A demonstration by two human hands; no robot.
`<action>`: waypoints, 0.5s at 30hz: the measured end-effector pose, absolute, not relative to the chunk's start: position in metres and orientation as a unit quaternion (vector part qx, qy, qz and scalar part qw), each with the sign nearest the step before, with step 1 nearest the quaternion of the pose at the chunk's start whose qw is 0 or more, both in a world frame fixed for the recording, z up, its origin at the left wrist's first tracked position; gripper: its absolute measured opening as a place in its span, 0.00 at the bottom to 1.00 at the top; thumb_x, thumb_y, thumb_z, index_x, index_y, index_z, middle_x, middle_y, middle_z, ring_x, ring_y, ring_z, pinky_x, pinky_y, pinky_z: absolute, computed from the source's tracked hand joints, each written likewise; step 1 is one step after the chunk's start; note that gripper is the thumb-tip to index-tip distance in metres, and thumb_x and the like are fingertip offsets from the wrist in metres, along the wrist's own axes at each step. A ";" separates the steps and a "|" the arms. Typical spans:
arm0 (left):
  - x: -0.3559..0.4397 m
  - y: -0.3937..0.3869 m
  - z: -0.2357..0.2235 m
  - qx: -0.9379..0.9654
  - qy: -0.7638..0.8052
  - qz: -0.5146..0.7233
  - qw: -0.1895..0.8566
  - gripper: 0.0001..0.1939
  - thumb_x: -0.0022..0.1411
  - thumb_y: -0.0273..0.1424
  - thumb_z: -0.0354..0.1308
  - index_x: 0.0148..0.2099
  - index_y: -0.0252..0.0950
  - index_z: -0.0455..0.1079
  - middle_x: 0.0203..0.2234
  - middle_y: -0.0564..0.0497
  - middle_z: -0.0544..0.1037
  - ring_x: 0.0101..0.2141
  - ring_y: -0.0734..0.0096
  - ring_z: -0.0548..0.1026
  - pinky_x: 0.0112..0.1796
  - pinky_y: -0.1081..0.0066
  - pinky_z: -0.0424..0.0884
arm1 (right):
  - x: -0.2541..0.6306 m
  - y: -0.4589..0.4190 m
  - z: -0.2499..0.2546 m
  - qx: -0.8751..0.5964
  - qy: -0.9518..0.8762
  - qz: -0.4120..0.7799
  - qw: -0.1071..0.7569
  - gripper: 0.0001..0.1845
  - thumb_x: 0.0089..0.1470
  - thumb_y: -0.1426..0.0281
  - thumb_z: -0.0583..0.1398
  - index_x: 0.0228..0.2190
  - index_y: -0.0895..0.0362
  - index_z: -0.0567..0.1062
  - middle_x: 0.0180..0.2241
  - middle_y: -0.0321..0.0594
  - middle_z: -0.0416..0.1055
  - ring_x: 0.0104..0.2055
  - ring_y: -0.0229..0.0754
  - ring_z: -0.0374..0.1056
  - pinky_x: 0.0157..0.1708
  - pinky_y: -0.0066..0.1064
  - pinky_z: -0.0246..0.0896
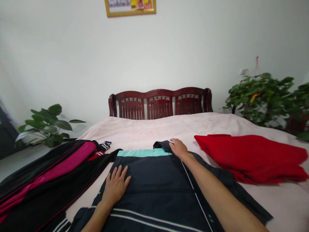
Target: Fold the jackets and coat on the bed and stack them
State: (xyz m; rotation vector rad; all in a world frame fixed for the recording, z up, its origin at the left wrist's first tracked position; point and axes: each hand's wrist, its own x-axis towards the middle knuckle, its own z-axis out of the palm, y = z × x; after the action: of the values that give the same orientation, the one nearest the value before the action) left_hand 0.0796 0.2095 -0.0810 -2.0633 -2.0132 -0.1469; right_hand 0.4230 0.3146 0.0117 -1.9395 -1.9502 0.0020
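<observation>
Head view: the dark blue top (pixel 154 180) lies on the pink sheet (pixel 140 132), its long way running from the person toward the brown headboard (pixel 159 103), green band (pixel 142 152) farthest. The left hand (pixel 116 187) rests flat on it, fingers spread. The right hand (pixel 179 149) touches its far edge; I cannot tell if it grips.

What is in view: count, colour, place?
Garment: one, navy, teal and white, centre
Clothes: count unclear, black, pink, red, left
Cloth: one, red, right
Sheet: one, pale pink, beneath
Wooden back: one, dark red, far centre
Picture: one, gold-framed, top
Plant: one, green, left
Foliage: count unclear, green, right
Wall fitting: one, white, right
Wall: one, white, behind
Object: one, dark, left edge
Left hand: one, flat on garment
Right hand: one, on garment's far edge
</observation>
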 end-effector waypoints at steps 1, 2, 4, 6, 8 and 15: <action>0.080 0.209 -0.081 -0.709 -0.691 -0.051 0.129 0.29 0.70 0.44 0.45 0.69 0.44 0.57 0.67 0.42 0.61 0.66 0.48 0.57 0.61 0.48 0.56 | 0.413 0.324 0.012 -0.683 -0.701 -0.001 0.206 0.23 0.64 0.65 0.48 0.57 0.57 0.68 0.58 0.48 0.68 0.59 0.46 0.63 0.55 0.34 0.57; 0.080 0.209 -0.081 -0.710 -0.690 -0.053 0.129 0.29 0.69 0.44 0.45 0.69 0.44 0.57 0.67 0.42 0.61 0.66 0.48 0.57 0.61 0.48 0.56 | 0.404 0.333 0.012 -0.673 -0.707 -0.002 0.216 0.23 0.64 0.66 0.49 0.57 0.57 0.68 0.59 0.47 0.67 0.60 0.47 0.62 0.56 0.34 0.56; 0.080 0.209 -0.081 -0.711 -0.688 -0.056 0.131 0.29 0.69 0.44 0.45 0.69 0.44 0.58 0.67 0.43 0.61 0.66 0.49 0.58 0.61 0.48 0.56 | 0.387 0.346 0.011 -0.657 -0.718 0.003 0.230 0.22 0.63 0.66 0.53 0.56 0.57 0.69 0.60 0.48 0.65 0.61 0.48 0.60 0.58 0.36 0.55; 0.079 0.208 -0.081 -0.712 -0.687 -0.060 0.133 0.29 0.69 0.44 0.45 0.69 0.44 0.58 0.67 0.43 0.61 0.66 0.49 0.58 0.61 0.48 0.56 | 0.373 0.354 0.006 -0.646 -0.724 0.016 0.242 0.21 0.62 0.64 0.57 0.55 0.57 0.70 0.57 0.48 0.67 0.59 0.49 0.62 0.58 0.41 0.57; 0.079 0.209 -0.082 -0.711 -0.687 -0.064 0.135 0.29 0.69 0.43 0.45 0.69 0.44 0.59 0.66 0.44 0.62 0.66 0.49 0.59 0.61 0.48 0.57 | 0.364 0.357 -0.001 -0.646 -0.718 0.035 0.258 0.22 0.62 0.61 0.59 0.54 0.57 0.70 0.54 0.47 0.69 0.55 0.48 0.66 0.55 0.45 0.62; 0.078 0.211 -0.086 -0.709 -0.687 -0.079 0.136 0.28 0.69 0.43 0.46 0.69 0.45 0.59 0.66 0.44 0.62 0.65 0.49 0.59 0.61 0.48 0.57 | 0.380 0.361 -0.004 -0.701 -0.582 0.077 0.404 0.21 0.61 0.60 0.60 0.53 0.56 0.70 0.53 0.45 0.69 0.50 0.45 0.69 0.48 0.45 0.69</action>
State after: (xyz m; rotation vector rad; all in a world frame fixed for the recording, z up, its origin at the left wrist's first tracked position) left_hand 0.0777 0.2106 -0.0860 -2.0540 -1.9896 -0.2282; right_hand 0.3796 0.3606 -0.0036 -1.7711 -1.4693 0.1945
